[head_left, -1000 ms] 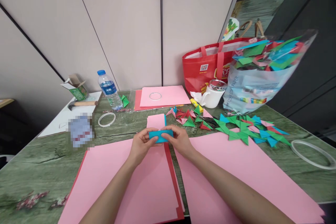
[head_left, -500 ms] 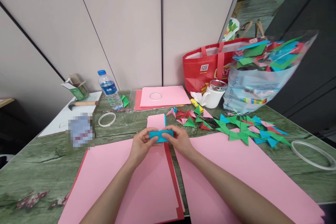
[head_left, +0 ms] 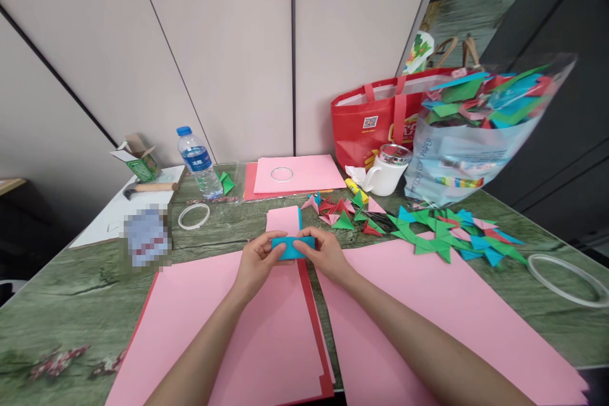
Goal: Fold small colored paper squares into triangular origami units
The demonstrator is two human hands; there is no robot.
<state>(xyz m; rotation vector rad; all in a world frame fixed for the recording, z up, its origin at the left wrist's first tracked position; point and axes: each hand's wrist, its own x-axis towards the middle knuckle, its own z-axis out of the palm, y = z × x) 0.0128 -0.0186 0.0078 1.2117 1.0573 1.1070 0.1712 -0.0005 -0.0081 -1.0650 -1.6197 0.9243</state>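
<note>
Because the blue rectangular paper strip (head_left: 292, 254) likely needs even support, left hand (head_left: 255, 264) and right hand (head_left: 332, 258) pinch opposite ends (thumbs nearest)

Along the near side of the green wood-grain table (head_left: 71, 301) lie a left pile of large pink and red paper sheets (head_left: 266, 330) and a right spread of large pink paper sheets (head_left: 404, 304). Beyond stand a clear plastic bottle with a blue cap (head_left: 200, 168) and a white handled mug (head_left: 386, 176). Multicoloured folded paper pieces (head_left: 342, 221) lie beside jagged green paper rings (head_left: 438, 244).
</note>
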